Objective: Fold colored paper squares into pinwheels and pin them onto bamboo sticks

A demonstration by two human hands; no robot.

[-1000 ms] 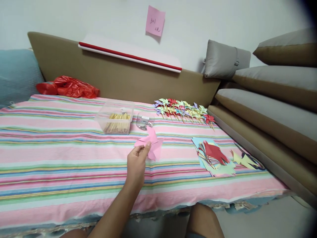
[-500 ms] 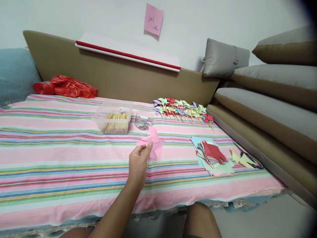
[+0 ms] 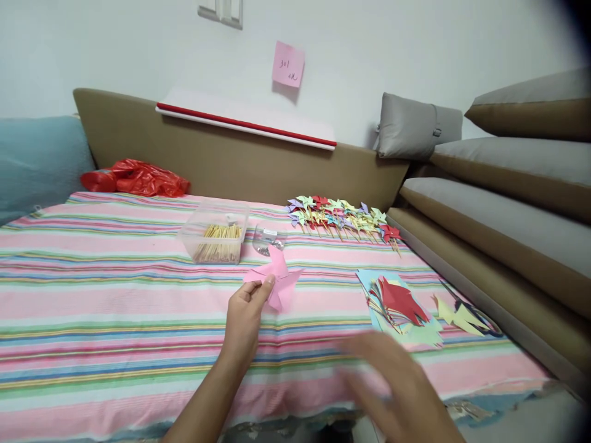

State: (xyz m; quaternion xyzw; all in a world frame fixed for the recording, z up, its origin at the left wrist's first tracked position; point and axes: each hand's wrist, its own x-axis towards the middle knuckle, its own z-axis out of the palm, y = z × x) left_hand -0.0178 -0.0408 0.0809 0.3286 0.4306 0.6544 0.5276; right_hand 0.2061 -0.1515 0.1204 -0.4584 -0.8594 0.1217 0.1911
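Note:
A pink paper pinwheel (image 3: pixel 285 284) is pinched between the thumb and fingers of my left hand (image 3: pixel 247 307), held above the striped cloth. My right hand (image 3: pixel 399 384) is at the lower right, smeared by motion, with thumb and fingers apart and nothing visible between them. Just beyond the pinwheel stands a small clear container (image 3: pixel 270 240) with tiny metal pieces in it. To its left, a clear plastic box (image 3: pixel 189 240) holds many thin wooden sticks (image 3: pixel 219 243).
Finished pinwheels on sticks (image 3: pixel 341 215) lie at the back right. Cut paper sheets (image 3: pixel 399 301), a yellow cut piece (image 3: pixel 457 317) and scissors (image 3: pixel 484 317) are on the right. A red plastic bag (image 3: pixel 138 178) rests at the back left. Stacked cushions (image 3: pixel 498 209) border the right side.
My right hand has come into view from the lower right. My left hand has shifted slightly left with the pinwheel. The view has tilted up a little.

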